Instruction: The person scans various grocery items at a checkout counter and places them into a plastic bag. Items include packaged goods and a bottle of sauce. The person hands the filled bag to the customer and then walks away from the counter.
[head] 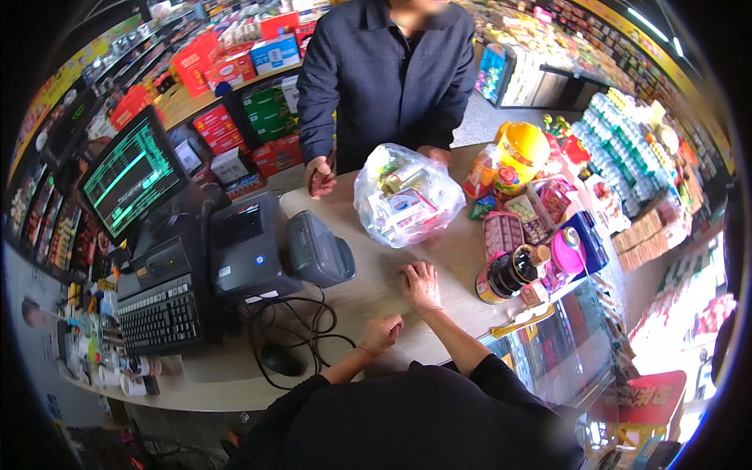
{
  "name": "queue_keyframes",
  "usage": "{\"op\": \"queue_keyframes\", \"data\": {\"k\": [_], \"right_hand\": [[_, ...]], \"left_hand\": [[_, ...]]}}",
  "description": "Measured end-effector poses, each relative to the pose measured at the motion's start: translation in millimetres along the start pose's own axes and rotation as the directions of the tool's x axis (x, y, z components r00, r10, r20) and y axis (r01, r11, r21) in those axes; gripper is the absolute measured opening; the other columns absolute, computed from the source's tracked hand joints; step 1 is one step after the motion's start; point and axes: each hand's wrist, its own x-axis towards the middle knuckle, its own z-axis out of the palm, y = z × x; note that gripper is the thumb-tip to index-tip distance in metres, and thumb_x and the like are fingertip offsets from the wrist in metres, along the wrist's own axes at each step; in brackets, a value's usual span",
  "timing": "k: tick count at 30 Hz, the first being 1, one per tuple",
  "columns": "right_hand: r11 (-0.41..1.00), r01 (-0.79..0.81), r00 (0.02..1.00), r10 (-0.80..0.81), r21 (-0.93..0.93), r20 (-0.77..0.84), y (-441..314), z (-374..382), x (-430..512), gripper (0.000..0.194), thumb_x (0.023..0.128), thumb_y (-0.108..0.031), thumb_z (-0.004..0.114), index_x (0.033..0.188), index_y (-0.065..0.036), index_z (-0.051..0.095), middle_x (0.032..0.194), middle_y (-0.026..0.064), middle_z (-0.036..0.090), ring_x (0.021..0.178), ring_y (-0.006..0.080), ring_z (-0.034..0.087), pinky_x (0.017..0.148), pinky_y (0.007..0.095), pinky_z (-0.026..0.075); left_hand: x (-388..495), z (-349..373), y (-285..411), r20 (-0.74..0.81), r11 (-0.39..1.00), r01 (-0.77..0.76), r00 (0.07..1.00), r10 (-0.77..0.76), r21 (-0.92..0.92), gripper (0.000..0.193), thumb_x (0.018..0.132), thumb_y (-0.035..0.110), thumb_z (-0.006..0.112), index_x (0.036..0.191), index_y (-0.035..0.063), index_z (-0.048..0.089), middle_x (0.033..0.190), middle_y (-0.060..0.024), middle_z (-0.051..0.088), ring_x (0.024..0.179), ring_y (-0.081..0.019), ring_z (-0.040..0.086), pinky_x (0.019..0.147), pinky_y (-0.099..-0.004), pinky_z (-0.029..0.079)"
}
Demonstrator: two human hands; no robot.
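Observation:
My left hand (380, 333) is loosely curled over the wooden counter (346, 305), and nothing shows in it; whether its fingers are fully closed I cannot tell. Farther forward, my right hand (421, 285) rests palm down on the counter, fingers slightly spread, holding nothing. Just beyond it sits a full clear plastic bag (409, 197) of packaged goods. A person in a dark jacket (388, 82) stands across the counter, one hand behind the bag and the other hand (321, 177) to its left. A dark scanner-like device (319, 248) stands left of the bag.
At left are a monitor (134, 173), a keyboard (160, 316), a dark printer-like machine (249, 244), a mouse (282, 359) and looped black cable (320, 338). At right are a yellow bucket (521, 150), dark bottles (504, 273) and sweets boxes (502, 234). A glass case (558, 346) adjoins the counter.

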Motion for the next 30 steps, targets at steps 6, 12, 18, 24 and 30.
{"op": "queue_keyframes", "data": {"k": [6,12,18,24,30], "right_hand": [[1.000,0.022,0.999,-0.022,0.007,-0.041,-0.8,-1.9,-0.3,0.019,0.083,-0.013,0.067,0.102,-0.016,0.068,0.105,0.0081,0.059,0.104,0.0318,0.054,0.091,0.0461,0.046],[0.999,0.011,0.999,-0.009,0.036,-0.050,-3.1,-4.6,-0.6,0.020,0.083,-0.013,0.067,0.102,-0.015,0.069,0.104,0.0081,0.059,0.104,0.0316,0.054,0.093,0.0458,0.046],[1.000,0.015,0.999,-0.013,0.027,-0.050,0.3,0.2,-0.4,0.021,0.082,-0.015,0.067,0.103,-0.015,0.068,0.103,0.0079,0.058,0.102,0.0312,0.054,0.092,0.0458,0.046],[1.000,0.016,0.999,-0.015,0.023,-0.048,0.1,-0.4,-0.8,0.019,0.082,-0.014,0.067,0.101,-0.015,0.068,0.104,0.0085,0.058,0.103,0.0313,0.054,0.092,0.0460,0.045],[1.000,0.019,0.999,-0.018,0.025,-0.035,-1.1,-2.6,0.1,0.019,0.083,-0.015,0.066,0.102,-0.015,0.068,0.104,0.0089,0.058,0.104,0.0316,0.053,0.093,0.0463,0.045]], "left_hand": [[0.6,0.1,2.0,-0.030,1.000,-0.012,0.999,0.012,0.000,0.008,0.083,0.002,0.059,0.079,0.0091,0.058,0.076,-0.0117,0.062,0.067,-0.0331,0.063,0.058,-0.0418,0.050],[2.8,-3.6,6.6,-0.023,0.998,-0.045,0.999,0.046,0.040,0.008,0.082,0.002,0.059,0.079,0.0095,0.058,0.075,-0.0109,0.062,0.066,-0.0326,0.063,0.057,-0.0416,0.050],[2.5,-0.4,1.1,-0.035,0.996,-0.069,0.997,0.071,0.049,0.009,0.082,0.002,0.059,0.079,0.0103,0.058,0.075,-0.0105,0.061,0.066,-0.0324,0.064,0.057,-0.0414,0.050],[1.1,1.6,-0.9,-0.024,0.998,-0.026,0.999,0.028,0.065,0.009,0.082,0.003,0.060,0.079,0.0111,0.058,0.074,-0.0102,0.062,0.065,-0.0328,0.064,0.056,-0.0418,0.050],[1.1,2.5,-2.0,-0.046,0.998,-0.047,0.998,0.049,0.042,0.009,0.083,0.004,0.060,0.079,0.0117,0.058,0.075,-0.0098,0.062,0.064,-0.0327,0.063,0.056,-0.0419,0.050]]}}
